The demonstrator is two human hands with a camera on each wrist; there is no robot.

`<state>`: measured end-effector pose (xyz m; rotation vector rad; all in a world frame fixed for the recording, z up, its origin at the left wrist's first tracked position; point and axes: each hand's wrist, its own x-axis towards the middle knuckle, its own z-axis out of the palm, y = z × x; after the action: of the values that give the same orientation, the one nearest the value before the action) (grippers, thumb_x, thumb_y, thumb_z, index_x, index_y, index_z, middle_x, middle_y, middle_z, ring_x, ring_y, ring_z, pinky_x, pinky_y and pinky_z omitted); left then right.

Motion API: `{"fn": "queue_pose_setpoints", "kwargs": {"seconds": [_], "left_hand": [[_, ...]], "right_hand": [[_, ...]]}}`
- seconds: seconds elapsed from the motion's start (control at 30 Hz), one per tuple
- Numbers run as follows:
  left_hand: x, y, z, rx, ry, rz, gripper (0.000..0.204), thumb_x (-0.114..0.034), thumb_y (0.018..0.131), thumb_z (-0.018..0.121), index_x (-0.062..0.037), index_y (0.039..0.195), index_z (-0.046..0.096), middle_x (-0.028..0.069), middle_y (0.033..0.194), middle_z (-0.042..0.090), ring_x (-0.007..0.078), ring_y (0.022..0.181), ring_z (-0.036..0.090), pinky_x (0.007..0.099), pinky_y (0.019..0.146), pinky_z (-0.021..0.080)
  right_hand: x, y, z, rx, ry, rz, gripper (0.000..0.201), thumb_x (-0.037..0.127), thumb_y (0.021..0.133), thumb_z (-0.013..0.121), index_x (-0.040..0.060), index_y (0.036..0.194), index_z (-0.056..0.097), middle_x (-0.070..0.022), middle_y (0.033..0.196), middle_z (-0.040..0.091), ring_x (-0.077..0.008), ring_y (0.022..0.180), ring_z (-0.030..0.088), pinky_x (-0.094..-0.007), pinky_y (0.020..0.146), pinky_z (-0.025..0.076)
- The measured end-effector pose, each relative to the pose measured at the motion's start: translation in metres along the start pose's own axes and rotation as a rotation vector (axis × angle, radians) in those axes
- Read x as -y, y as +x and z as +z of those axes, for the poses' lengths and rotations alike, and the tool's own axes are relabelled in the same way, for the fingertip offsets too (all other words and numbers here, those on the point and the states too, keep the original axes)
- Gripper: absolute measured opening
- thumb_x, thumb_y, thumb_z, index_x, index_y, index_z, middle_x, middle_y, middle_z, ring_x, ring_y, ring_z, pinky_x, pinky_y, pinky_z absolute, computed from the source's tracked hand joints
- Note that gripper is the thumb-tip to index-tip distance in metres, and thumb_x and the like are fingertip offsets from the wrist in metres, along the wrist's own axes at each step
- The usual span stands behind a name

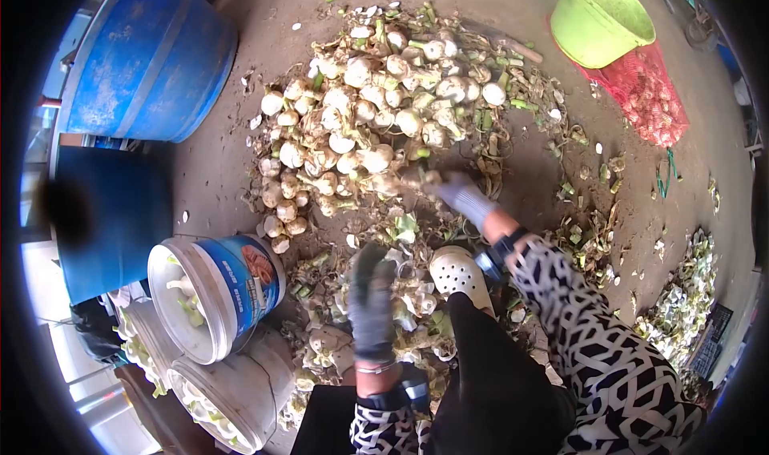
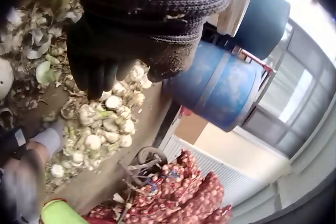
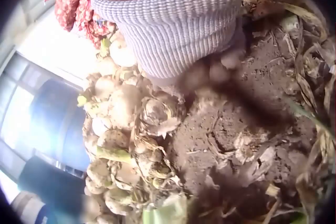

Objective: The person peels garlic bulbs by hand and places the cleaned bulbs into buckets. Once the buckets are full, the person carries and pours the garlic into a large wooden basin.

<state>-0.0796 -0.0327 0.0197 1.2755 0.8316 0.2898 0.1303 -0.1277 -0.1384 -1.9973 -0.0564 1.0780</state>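
Note:
A heap of pale bulbs with cut green stems (image 1: 376, 110) lies on the ground. At its lower right edge is the right hand (image 1: 466, 199), in a light ribbed glove and blurred; whether its fingers hold a bulb is unclear. In the right wrist view the glove's cuff (image 3: 178, 35) hides most of that hand, beside bulbs (image 3: 123, 106) and bare soil. The left hand (image 1: 372, 303), in a dark and grey glove, hangs over leafy trimmings (image 1: 416, 295). In the left wrist view this hand (image 2: 118, 56) has loosely extended fingers, with nothing visible between them.
Blue barrels (image 1: 148, 54) stand at the left, above white buckets (image 1: 192, 299) of pale pieces. A green tub (image 1: 601, 22) and a red net bag (image 1: 653, 94) are at upper right. A light clog (image 1: 460, 275) is between the hands. Filled red nets (image 2: 178, 195) lie beyond the heap.

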Motion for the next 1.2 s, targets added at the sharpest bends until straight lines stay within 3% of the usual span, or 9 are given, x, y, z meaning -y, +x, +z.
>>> {"fn": "queue_pose_setpoints", "kwargs": {"seconds": [0.17,0.3,0.47,0.9,0.97,1.03,1.1,1.13,1.2], "left_hand": [[0.06,0.003,0.015,0.088,0.446,0.335,0.07,-0.014,0.084,0.072,0.0014,0.141,0.034,0.0169,0.134,0.05,0.0251,0.118,0.053,0.0334,0.1,0.042],[0.029,-0.011,0.008,0.052,0.713,0.509,0.069,-0.018,0.079,0.074,0.0041,0.136,0.042,0.0232,0.123,0.055,0.0342,0.111,0.058,0.0379,0.094,0.046],[-0.003,-0.02,0.015,0.066,0.819,0.366,0.081,-0.011,0.076,0.078,0.0023,0.141,0.033,0.0172,0.124,0.057,0.0231,0.11,0.059,0.0342,0.094,0.048],[0.005,-0.029,-0.007,0.103,-0.23,0.013,0.055,-0.019,0.09,0.065,0.0037,0.135,0.042,0.015,0.118,0.06,0.021,0.099,0.062,0.0319,0.09,0.049],[0.005,-0.028,-0.015,0.123,0.13,0.003,0.052,-0.029,0.093,0.061,0.004,0.131,0.045,0.0122,0.101,0.064,0.018,0.085,0.066,0.0313,0.076,0.054],[-0.002,-0.025,-0.026,0.103,1.027,0.596,0.051,-0.021,0.09,0.062,0.0038,0.131,0.044,0.0155,0.098,0.067,0.0256,0.081,0.067,0.0358,0.073,0.054],[-0.017,-0.015,-0.028,0.251,0.825,0.208,0.055,-0.029,0.083,0.071,0.0,0.125,0.049,0.013,0.102,0.066,0.0302,0.093,0.067,0.0381,0.078,0.054],[-0.012,-0.007,-0.034,0.286,0.752,0.254,0.04,-0.028,0.09,0.063,-0.0015,0.117,0.051,0.0127,0.1,0.065,0.0284,0.087,0.067,0.0358,0.074,0.055],[-0.014,0.001,-0.034,0.191,0.875,0.326,0.034,-0.03,0.094,0.055,-0.0016,0.113,0.053,0.0118,0.097,0.065,0.0262,0.085,0.066,0.0345,0.074,0.054]], "right_hand": [[-0.079,-0.075,0.066,1.043,1.462,-0.047,0.035,0.016,0.1,0.042,0.0055,0.131,0.055,-0.0091,0.136,0.054,-0.0159,0.13,0.044,-0.0286,0.107,0.036],[0.019,-0.138,0.0,0.322,-0.057,-0.635,0.04,0.037,0.094,0.057,0.0004,0.111,0.061,-0.0114,0.1,0.068,-0.0174,0.093,0.065,-0.0295,0.08,0.05],[0.053,-0.15,0.015,-0.078,-0.043,-0.932,0.025,0.026,0.083,0.074,0.0032,0.088,0.066,-0.0103,0.073,0.062,-0.0199,0.065,0.061,-0.0306,0.063,0.047],[0.051,-0.159,-0.003,0.16,-0.005,-1.042,0.011,0.011,0.091,0.058,0.001,0.09,0.063,-0.0084,0.078,0.064,-0.0239,0.072,0.064,-0.0335,0.064,0.048],[0.058,-0.163,-0.01,0.391,0.073,-0.956,0.013,0.011,0.092,0.057,0.0006,0.086,0.063,-0.0064,0.071,0.062,-0.0187,0.063,0.062,-0.0318,0.058,0.047],[0.059,-0.167,-0.018,0.898,0.423,-0.319,0.022,0.018,0.094,0.059,-0.0005,0.084,0.065,-0.0016,0.066,0.062,-0.0082,0.056,0.057,-0.0252,0.052,0.044],[0.061,-0.171,-0.013,1.182,0.566,-0.252,0.022,0.019,0.093,0.06,-0.0025,0.089,0.066,-0.0064,0.067,0.063,-0.0107,0.051,0.056,-0.0242,0.047,0.044],[0.061,-0.167,-0.002,1.035,0.456,-0.63,0.022,0.018,0.093,0.06,-0.003,0.096,0.065,-0.0106,0.069,0.064,-0.013,0.047,0.056,-0.0254,0.042,0.044],[0.057,-0.167,0.005,1.057,0.656,-0.449,0.025,0.022,0.093,0.061,-0.0028,0.092,0.064,-0.0111,0.067,0.063,-0.0131,0.046,0.055,-0.0256,0.039,0.042]]}}
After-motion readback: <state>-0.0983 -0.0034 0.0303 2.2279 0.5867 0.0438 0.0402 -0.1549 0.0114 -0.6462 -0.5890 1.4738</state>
